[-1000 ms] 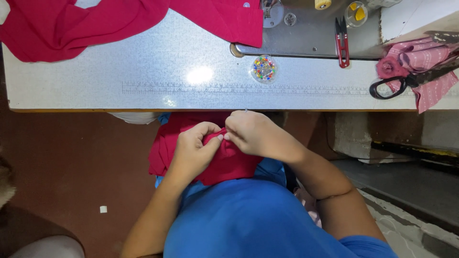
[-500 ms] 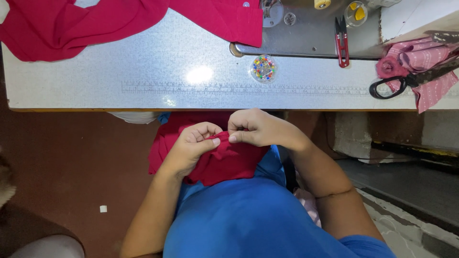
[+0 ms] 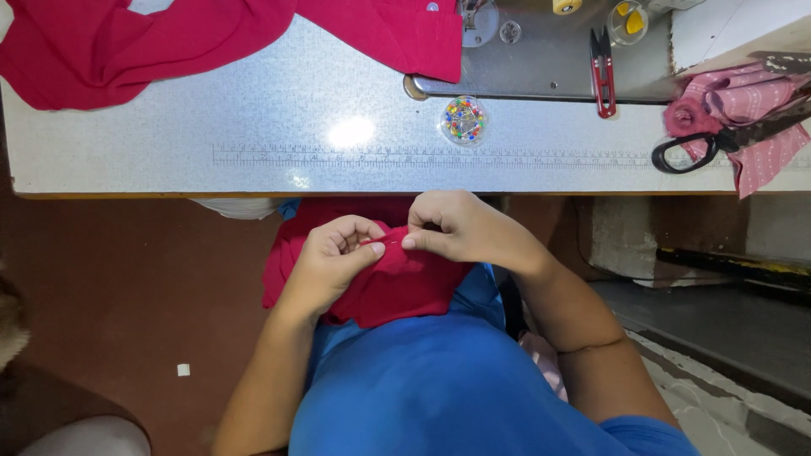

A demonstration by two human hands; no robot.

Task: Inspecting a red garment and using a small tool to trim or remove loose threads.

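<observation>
- Head view: the red fabric piece (image 3: 389, 283) lies in the person's lap, below the edge of the white sewing table (image 3: 253, 110).
- The left hand (image 3: 334, 262) is curled round a fold of the cloth, thumb pressing it against the fingers.
- The right hand (image 3: 460, 230) pinches the same fold at its top edge, fingertips meeting those of the left; something thin may lie between them, too small to tell.
- The cloth looks light, soft and limp, so it probably sags wherever unsupported; it is best taken near the folded edge with both hands close together.
- On the table lie more red cloth (image 3: 169, 42), a round box of coloured pins (image 3: 465, 120), red thread snips (image 3: 602, 72), black scissors (image 3: 718, 139) and pink fabric (image 3: 752, 105).
</observation>
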